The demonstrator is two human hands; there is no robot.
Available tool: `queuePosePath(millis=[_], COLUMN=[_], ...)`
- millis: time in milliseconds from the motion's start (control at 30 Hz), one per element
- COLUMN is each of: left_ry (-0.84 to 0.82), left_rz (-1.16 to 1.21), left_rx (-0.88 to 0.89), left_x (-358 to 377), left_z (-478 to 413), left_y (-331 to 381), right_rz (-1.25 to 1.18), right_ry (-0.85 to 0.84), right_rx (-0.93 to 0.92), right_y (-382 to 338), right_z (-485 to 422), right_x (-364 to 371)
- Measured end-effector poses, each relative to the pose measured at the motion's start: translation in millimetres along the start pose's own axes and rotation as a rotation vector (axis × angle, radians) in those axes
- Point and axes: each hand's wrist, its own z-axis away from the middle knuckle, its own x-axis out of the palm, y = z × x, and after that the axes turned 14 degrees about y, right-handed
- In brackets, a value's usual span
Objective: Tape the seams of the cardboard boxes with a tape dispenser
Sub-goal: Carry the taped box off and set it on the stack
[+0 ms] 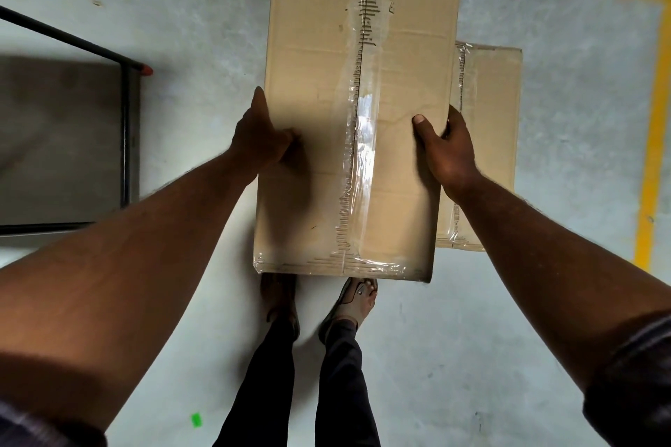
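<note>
I hold a long cardboard box (312,83) up above the floor, its centre seam and ends covered with clear tape. My left hand (259,136) grips its left edge, thumb on top. My right hand (448,152) grips its right edge, thumb on the top face and fingers round the side. A second taped cardboard box (486,127) lies on the floor below, mostly hidden behind the held box and my right hand. No tape dispenser is in view.
A dark table (58,141) with a black metal frame stands at the left. The grey concrete floor (566,83) carries a yellow painted line (653,127) along the top and right. My sandalled feet (357,301) stand just under the box's near end.
</note>
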Motion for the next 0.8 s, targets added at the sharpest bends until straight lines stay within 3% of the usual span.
queuePosePath(millis=[267, 633, 800], left_ry=[-0.032, -0.033, -0.026], left_rz=[0.169, 0.236, 0.264], left_rx=[-0.197, -0.118, -0.099], left_x=[-23, -108, -157], left_z=[47, 223, 309], left_y=[7, 61, 53], right_rz=[-0.017, -0.007, -0.033], right_ry=[-0.036, -0.256, -0.266], right_rx=[0.014, -0.067, -0.058], right_y=[-28, -119, -145], right_z=[44, 212, 300], right_x=[-28, -90, -114])
